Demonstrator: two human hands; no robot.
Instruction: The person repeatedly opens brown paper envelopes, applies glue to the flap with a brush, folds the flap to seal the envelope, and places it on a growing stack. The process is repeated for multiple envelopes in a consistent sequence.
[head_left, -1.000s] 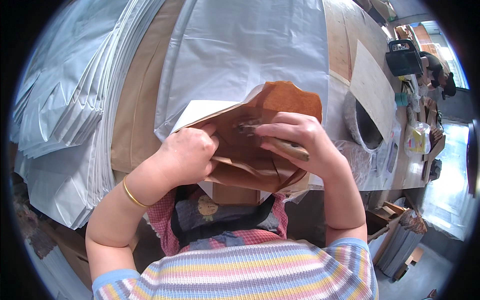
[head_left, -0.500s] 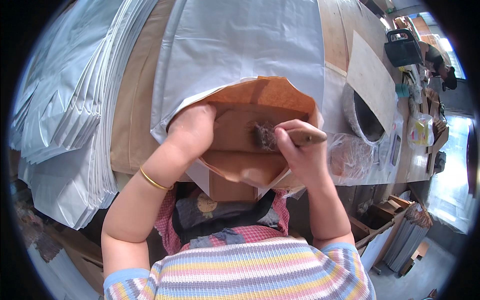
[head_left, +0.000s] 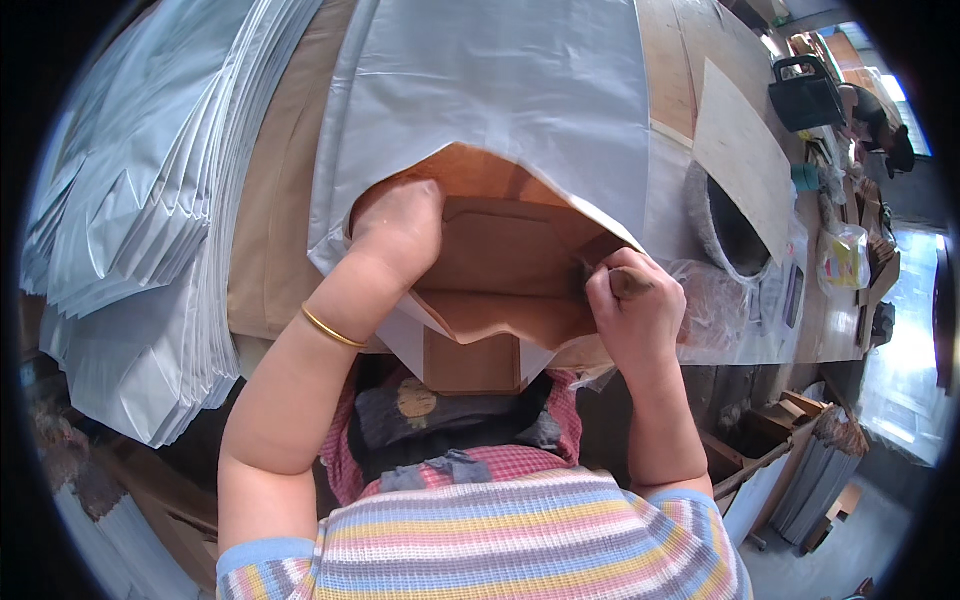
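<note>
Since half a second ago the right hand [head_left: 632,318] has slid from the middle of the open mouth out to its right edge, at about 3 o'clock of the opening, and the left hand [head_left: 398,228] has pushed deeper under the silvery top layer, at about 10 o'clock. The large silver-grey plastic-coated sack with brown kraft paper lining [head_left: 500,90] now gapes wider, and more of its brown inner flap [head_left: 500,255] lies exposed. Judging from this, the work inside the mouth is moving across the flap toward its right corner.

The right hand's fingers are clenched around a small wooden-handled brush [head_left: 622,282], whose dark bristles touch the lining at the right edge of the opening. The left hand is largely hidden under the sack's upper layer; it seems to press flat and lift that layer, but I cannot tell how its fingers lie. A thin gold bangle [head_left: 333,328] sits on the left wrist.

Counted: one sack in hand, lying on the wooden workbench [head_left: 668,70] straight ahead; one brush; two hands; one bangle. One fanned stack of flat silver-grey sacks [head_left: 130,250] lies at 9 o'clock, too many to count. At 2 o'clock stand one fluffy grey round bowl-shaped thing [head_left: 728,225], one pale board sheet [head_left: 742,150] and one black handled case [head_left: 806,95].
</note>
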